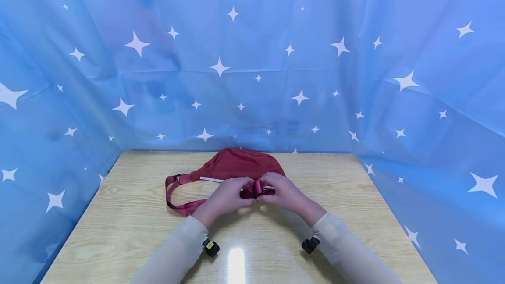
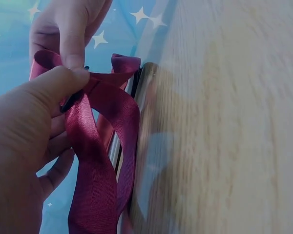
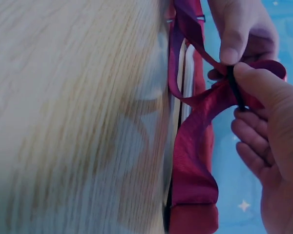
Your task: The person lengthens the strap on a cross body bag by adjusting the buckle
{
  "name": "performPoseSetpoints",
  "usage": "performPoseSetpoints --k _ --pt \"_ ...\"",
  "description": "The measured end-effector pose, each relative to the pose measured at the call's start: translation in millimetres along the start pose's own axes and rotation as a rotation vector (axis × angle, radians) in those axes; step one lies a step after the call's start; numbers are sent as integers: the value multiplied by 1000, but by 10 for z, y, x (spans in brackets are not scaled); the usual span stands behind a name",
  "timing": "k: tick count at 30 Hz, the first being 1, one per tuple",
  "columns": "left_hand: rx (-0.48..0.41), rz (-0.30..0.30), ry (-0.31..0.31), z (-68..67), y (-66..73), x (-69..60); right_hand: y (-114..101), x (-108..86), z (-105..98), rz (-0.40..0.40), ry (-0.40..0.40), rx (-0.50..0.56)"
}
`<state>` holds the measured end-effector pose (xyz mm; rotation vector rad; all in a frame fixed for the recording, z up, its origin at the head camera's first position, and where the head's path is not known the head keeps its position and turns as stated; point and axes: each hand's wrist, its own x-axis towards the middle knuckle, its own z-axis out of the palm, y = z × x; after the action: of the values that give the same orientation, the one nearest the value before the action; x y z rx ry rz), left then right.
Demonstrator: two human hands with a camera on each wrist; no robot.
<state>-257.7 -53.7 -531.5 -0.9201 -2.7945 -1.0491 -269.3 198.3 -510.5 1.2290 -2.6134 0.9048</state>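
Note:
A dark red waist bag (image 1: 240, 164) lies near the far side of the table, its white-edged zip side facing me. Above its near edge, both hands meet at the bag's red webbing strap (image 2: 93, 170). My left hand (image 1: 232, 194) pinches the strap at a black slider buckle (image 3: 236, 90), its thumb on top. My right hand (image 1: 282, 192) grips the strap beside the same buckle, where the webbing forms a small raised loop (image 1: 258, 188). Fingers partly cover the buckle in both wrist views. More strap curves round to the left and passes behind the left hand.
The wood-grain table (image 1: 134, 231) reaches back to a blue curtain (image 1: 252, 56) with white stars. A second black strap fitting (image 1: 176, 176) sits at the bag's left end. Small black devices (image 1: 310, 245) are worn at both wrists.

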Motion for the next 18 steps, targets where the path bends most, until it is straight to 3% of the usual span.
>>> performPoseSetpoints --k 9,18 --pt "-49 -38 12 10 20 10 -33 21 -15 26 -13 83" --pt "-63 -52 36 33 6 27 -135 98 -33 21 20 94"
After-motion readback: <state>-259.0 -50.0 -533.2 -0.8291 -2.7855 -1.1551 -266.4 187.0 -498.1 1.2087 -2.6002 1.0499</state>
